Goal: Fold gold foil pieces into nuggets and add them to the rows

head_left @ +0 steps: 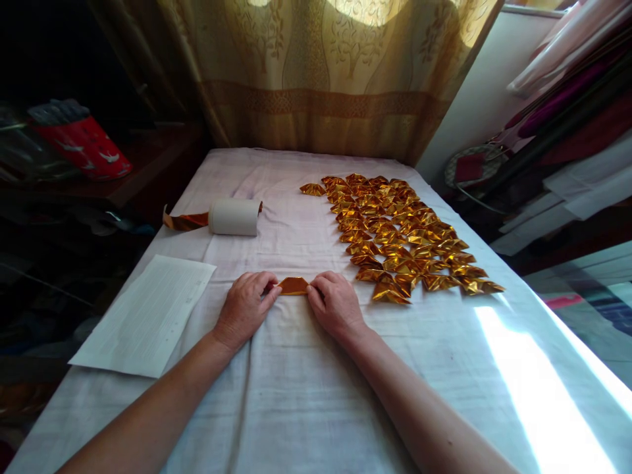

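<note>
A: Position of the item in hand?

B: A gold foil piece [293, 286], flat and four-sided with a narrower far edge, lies at the middle of the cloth-covered table [306, 395], between the two hands.

A: Condition of the fingers?

B: Left hand [247, 306]: thumb and forefinger closed on the left end of the piece. Right hand [338, 303]: thumb and fingertips pinching the right end. Both forearms reach in from the near side. How firm the pressure is, I cannot tell.

A: Items to the right?

B: A group of folded gold shapes [402, 253], crinkled and pointed, set close together in rough rows — many touching or overlapping. One shape [313, 189] sits at the far left corner of the group. A bright band of sunlight [538, 382] crosses the cloth at the near right.

A: And to the left?

B: A white roll [234, 217] on its side, farther off than the hands, with a foil strip [187, 222] trailing from its left end. Nearer, a printed sheet [148, 316] lies flat beside the left forearm — its text too small to read.

A: Background?

B: A patterned curtain [316, 99] hangs beyond the far edge; a red container [83, 145] stands at the far left, off the table.
</note>
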The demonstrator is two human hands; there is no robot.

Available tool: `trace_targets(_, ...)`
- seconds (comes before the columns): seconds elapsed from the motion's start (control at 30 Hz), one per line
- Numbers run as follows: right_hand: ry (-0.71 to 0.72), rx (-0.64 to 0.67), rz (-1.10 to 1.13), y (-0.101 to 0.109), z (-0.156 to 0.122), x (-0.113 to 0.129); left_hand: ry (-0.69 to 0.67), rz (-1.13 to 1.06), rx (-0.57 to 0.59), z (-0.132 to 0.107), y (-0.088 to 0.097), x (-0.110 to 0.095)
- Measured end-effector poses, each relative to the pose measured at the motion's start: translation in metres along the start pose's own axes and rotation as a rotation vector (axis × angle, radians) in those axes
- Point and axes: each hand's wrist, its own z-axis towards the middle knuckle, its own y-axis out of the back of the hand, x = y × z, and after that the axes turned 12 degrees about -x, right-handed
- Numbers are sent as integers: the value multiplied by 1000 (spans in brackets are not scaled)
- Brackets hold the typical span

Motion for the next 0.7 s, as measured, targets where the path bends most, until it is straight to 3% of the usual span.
trace_targets(0.23, -67, -1, -108, -5, 1, 4, -29, 46, 20, -2, -3, 3)
trace_targets(0.53, -129, 114, -247, 0, 8, 12, -114, 109, 46, -6, -7, 3)
trace_targets(0.6, -88, 93, -226, 0, 6, 13, -117, 121, 53, -6, -7, 3)
trace_targets(0.7, 84, 100, -178, -4, 2, 14, -116, 122, 72, -5, -6, 2)
